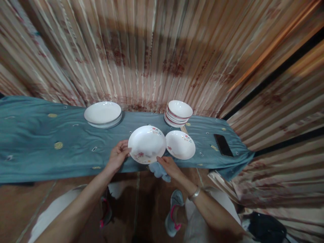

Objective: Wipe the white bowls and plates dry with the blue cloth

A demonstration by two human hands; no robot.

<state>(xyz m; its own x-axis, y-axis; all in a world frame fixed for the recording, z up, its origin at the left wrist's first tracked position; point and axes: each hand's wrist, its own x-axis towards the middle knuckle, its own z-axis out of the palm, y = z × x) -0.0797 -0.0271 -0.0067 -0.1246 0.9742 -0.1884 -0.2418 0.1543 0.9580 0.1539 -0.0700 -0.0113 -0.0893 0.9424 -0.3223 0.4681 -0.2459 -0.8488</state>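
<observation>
A white plate (146,144) with small red flowers near its rim is held up over the front of the table, tilted toward me. My left hand (119,154) grips its left edge. At the lower right edge, my right hand (169,166) pinches the rim, and a light blue cloth (159,170) hangs below beside that hand. Just right of the held plate, a second flowered plate (180,145) lies on the tablecloth; from this angle their edges meet or overlap. The fingers under the held plate are hidden.
A stack of white plates (102,113) stands at the back left of the table (30,141), which has a teal cloth. Behind the plates at the back right is a stack of bowls (179,111). A black phone (223,145) lies near the right end. Pleated curtains (141,54) hang behind.
</observation>
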